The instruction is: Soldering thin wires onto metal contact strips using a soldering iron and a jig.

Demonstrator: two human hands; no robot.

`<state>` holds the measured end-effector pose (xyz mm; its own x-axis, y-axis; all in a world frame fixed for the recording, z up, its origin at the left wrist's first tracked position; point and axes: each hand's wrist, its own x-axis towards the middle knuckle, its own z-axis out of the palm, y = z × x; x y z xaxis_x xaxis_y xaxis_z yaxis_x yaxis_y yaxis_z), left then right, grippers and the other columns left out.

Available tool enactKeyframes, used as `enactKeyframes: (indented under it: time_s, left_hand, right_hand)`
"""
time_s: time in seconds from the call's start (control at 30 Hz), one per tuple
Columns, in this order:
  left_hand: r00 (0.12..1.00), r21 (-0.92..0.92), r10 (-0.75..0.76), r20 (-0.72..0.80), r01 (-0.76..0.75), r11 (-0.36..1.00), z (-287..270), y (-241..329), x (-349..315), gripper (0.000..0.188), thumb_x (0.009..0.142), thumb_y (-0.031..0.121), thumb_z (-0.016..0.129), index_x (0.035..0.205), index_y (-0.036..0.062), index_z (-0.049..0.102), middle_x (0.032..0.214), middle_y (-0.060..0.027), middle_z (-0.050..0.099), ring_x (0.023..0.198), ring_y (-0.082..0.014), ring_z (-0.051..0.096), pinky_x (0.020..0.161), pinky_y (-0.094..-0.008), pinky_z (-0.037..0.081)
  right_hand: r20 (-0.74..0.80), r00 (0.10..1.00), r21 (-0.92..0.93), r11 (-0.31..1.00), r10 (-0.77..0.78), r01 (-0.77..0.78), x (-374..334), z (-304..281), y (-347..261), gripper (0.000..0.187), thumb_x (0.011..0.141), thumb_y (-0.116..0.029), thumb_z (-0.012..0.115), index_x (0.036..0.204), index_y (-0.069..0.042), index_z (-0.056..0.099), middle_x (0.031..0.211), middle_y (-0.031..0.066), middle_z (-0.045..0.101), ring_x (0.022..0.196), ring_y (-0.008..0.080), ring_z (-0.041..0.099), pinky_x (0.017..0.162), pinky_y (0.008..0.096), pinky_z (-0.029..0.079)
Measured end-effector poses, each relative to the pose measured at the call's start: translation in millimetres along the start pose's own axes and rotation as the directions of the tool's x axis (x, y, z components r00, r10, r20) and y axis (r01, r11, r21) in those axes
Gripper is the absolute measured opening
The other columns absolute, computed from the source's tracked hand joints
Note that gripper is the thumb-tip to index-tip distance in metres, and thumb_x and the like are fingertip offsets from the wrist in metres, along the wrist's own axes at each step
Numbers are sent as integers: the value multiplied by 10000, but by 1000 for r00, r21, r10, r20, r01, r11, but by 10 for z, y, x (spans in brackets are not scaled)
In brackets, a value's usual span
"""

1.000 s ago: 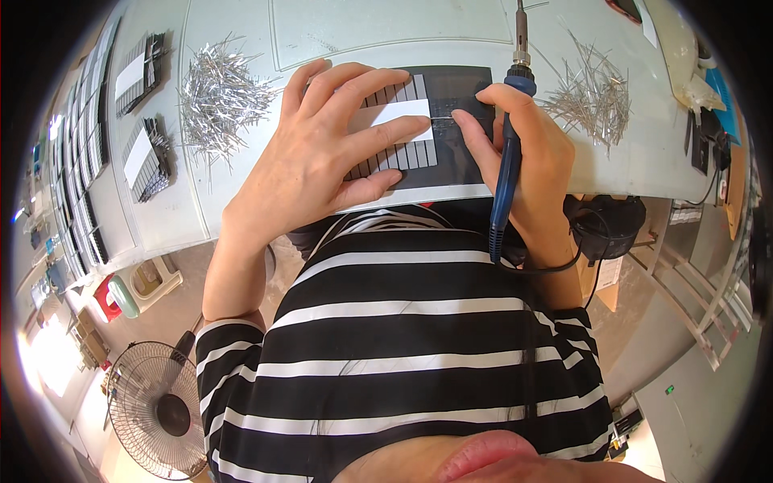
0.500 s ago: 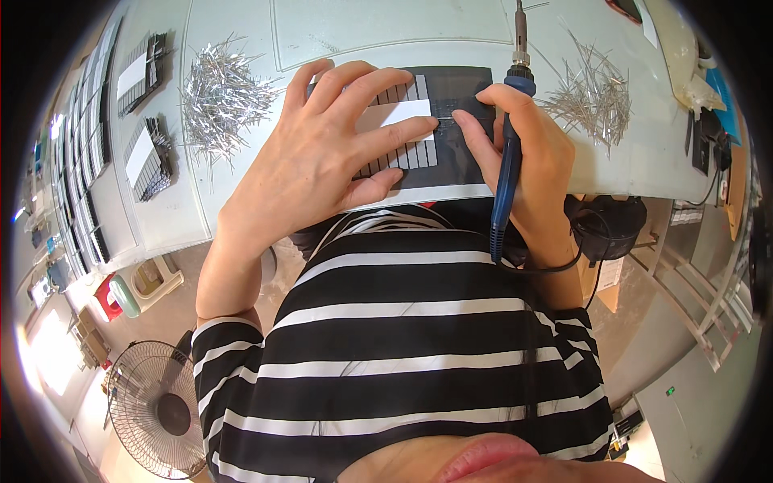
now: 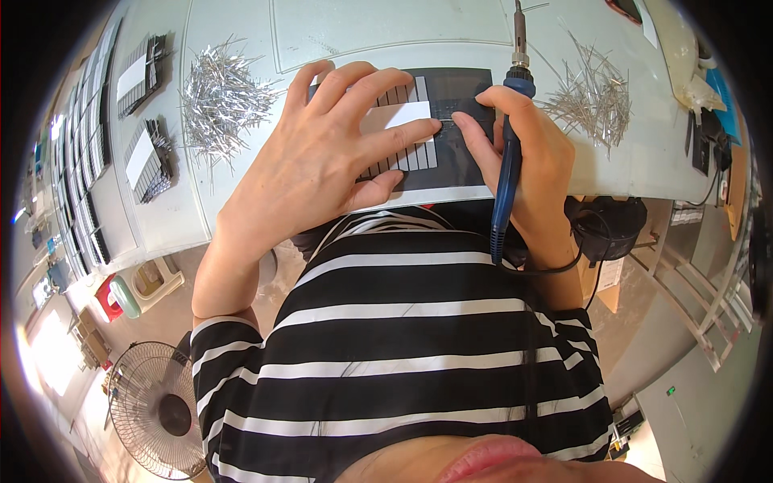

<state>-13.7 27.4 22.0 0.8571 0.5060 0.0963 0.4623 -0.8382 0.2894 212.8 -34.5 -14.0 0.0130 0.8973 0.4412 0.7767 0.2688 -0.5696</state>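
My left hand (image 3: 326, 145) lies with fingers spread over a row of narrow dark strips with pale lines between them (image 3: 419, 158) and a white card (image 3: 393, 116) across them. All of these rest on a black mat (image 3: 463, 171) at the table's near edge. Its index fingertip touches the mat just past the strips, beside a thin silvery wire (image 3: 448, 120). My right hand (image 3: 541, 153) is closed round the blue handle of a soldering iron (image 3: 507, 173), whose metal tip points away from me. The right thumb is by the wire's other end; whether it touches is unclear.
Loose piles of silvery wire pieces lie left (image 3: 221, 101) and right (image 3: 594, 97) of the mat. Stacks of dark strips with white cards (image 3: 147, 161) stand farther left, beside long rows of strips (image 3: 84, 137). The iron's cord (image 3: 555, 270) hangs past my right forearm. A fan (image 3: 157, 410) stands lower left.
My left hand, with the strips and card under it, has shifted very slightly toward me, and its index fingertip slightly right. The right hand and soldering iron look unmoved.
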Motion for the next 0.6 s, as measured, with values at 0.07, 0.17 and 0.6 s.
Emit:
enactKeyframes:
  time_s: [0.07, 0.17, 0.6]
  left_hand:
    - [1000, 2, 1, 0, -1, 1000, -2, -1, 2, 493, 782, 260, 688, 1274, 257, 652, 1411, -104, 500, 1263, -364, 459, 1115, -552, 316]
    - [1000, 2, 3, -2, -3, 1000, -8, -3, 6, 489, 781, 263, 688, 1269, 258, 654, 1406, -102, 504, 1261, -363, 460, 1114, -547, 318]
    - [1000, 9, 4, -10, -4, 1000, -5, 2, 18, 481, 784, 262, 685, 1263, 257, 650, 1396, -94, 512, 1259, -359, 463, 1113, -541, 322]
  right_hand:
    - [2, 1000, -1, 1000, 1, -1, 2, 0, 0, 274, 788, -133, 809, 994, -120, 629, 727, 83, 592, 613, 292, 606, 529, 378, 449]
    - [-3, 1000, -2, 1000, -10, 10, 6, -2, 2, 275, 787, -130, 810, 993, -120, 629, 727, 83, 592, 614, 292, 607, 529, 379, 449]
    - [-351, 907, 645, 763, 234, 53, -56, -190, 69, 464, 987, -325, 630, 1270, 17, 498, 738, 59, 568, 568, 85, 480, 536, 207, 373]
